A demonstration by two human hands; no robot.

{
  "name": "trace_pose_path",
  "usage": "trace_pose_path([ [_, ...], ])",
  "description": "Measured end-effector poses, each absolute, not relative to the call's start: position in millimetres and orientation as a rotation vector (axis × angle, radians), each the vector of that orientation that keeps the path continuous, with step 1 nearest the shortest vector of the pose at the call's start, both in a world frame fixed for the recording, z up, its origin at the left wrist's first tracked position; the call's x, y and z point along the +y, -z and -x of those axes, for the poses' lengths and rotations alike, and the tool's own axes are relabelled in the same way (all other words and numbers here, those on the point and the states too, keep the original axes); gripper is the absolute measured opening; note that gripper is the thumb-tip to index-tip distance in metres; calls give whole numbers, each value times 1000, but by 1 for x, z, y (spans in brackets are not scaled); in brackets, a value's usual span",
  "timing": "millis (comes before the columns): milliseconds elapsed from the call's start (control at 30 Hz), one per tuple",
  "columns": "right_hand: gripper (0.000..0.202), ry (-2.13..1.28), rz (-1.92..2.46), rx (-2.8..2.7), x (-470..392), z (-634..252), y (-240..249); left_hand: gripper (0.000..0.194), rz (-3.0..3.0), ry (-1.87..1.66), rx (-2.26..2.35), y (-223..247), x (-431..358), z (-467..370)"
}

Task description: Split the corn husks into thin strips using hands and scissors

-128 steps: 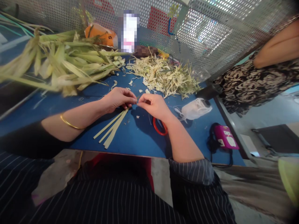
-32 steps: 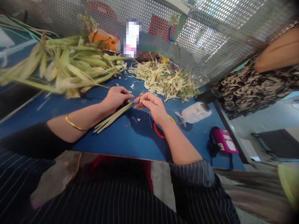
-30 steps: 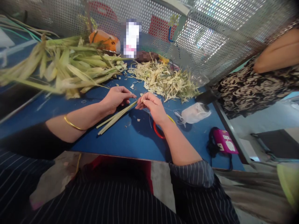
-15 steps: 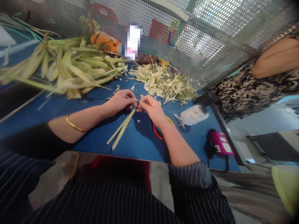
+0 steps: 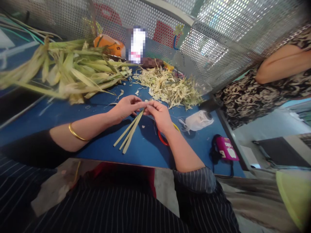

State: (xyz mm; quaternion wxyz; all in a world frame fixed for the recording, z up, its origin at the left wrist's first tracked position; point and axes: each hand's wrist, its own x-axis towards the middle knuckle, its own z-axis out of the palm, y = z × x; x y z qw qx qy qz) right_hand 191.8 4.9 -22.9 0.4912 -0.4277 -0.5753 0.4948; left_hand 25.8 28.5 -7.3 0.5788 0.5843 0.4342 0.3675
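Note:
Several narrow pale-green corn husk strips (image 5: 132,133) hang from my fingertips, their lower ends fanned out over the blue table. My right hand (image 5: 159,116) pinches them at the upper end. From the other side, my left hand (image 5: 127,108) meets it there, thumb and fingers closed at the same end; the exact grip is hidden by the fingers. Beyond my hands lies a heap of shredded husk trimmings (image 5: 170,85). To the left of that, a pile of long whole corn husks (image 5: 80,69) spreads across the table.
Under my right wrist lies a red and yellow ring (image 5: 162,138). Farther right are a white thread bundle (image 5: 199,121) and a magenta box (image 5: 228,149) with a black cord. An orange bag (image 5: 109,44) stands behind the husks, before a perforated metal screen (image 5: 150,19). A person's arm (image 5: 284,61) shows at right.
The strips' lower ends have spread apart, with another strip now showing separately. My left hand's thumb has moved right over the strips' top, closer to my right fingers.

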Motion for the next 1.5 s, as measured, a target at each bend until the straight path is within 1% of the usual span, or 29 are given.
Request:
trace_pose_path([
  [67, 10, -1141, 1038, -1392, 5, -194, 20, 29, -1298, -668, 919, 6, 25, -25],
  [133, 12, -1094, 1056, -1405, 4, -196, 17, 23, -1196, -556, 824, 4, 21, -26],
  [200, 14, -1071, 1058, -1407, 4, -197, 15, 15, -1108, -560, 798, 3, 19, -26],
  [300, 14, -1052, 1031, -1406, 2, -197, 12, 6, -1040, -653, 888, 0, 20, -26],
  [467, 13, -962, 1083, -1530, -2, -194, 7, 8, -1031, -749, 942, -9, 27, -22],
  [667, 17, -608, 1071, -1955, -8, -189, 8, 24, -1114, -767, 987, -14, 26, -18],
  [767, 19, -516, 1025, -2107, -12, -185, 6, 21, -1146, -801, 1049, -12, 26, -18],
  [867, 18, -570, 1049, -2198, -22, -184, -3, 19, -1179, -833, 1090, -13, 27, -17],
  [900, 20, -598, 1106, -2216, -27, -186, -8, 20, -1195, -847, 1102, -13, 28, -16],
  [933, 26, -606, 1203, -2219, -34, -190, -12, 20, -1210, -863, 1116, -14, 28, -16],
  [967, 34, -578, 1352, -2211, -41, -195, -17, 21, -1224, -880, 1131, -15, 29, -15],
  [1000, 37, -479, 1561, -2180, -48, -201, -20, 21, -1237, -897, 1144, -16, 29, -15],
  [1067, 31, -201, 1984, -2144, -64, -215, -22, 21, -1266, -925, 1160, -16, 30, -14],
  [1100, 28, -122, 2165, -2120, -71, -222, -20, 20, -1288, -940, 1160, -15, 30, -14],
  [1133, 28, -73, 2296, -2071, -77, -228, -18, 19, -1318, -957, 1159, -14, 30, -14],
  [1200, 28, -3, 2388, -2009, -85, -236, -10, 18, -1394, -991, 1158, -12, 30, -14],
  [1300, 28, -33, 2389, -1988, -85, -241, -2, 19, -1510, -1035, 1172, -11, 28, -13],
  [1367, 30, -151, 2375, -1957, -80, -245, -1, 18, -1570, -1055, 1172, -12, 27, -11],
  [1433, 39, -361, 2304, -1822, -74, -252, -2, 15, -1610, -1068, 1171, -14, 26, -10],
  [1500, 51, -678, 2148, -1522, -73, -260, -1, 13, -1636, -1085, 1181, -15, 25, -9],
])
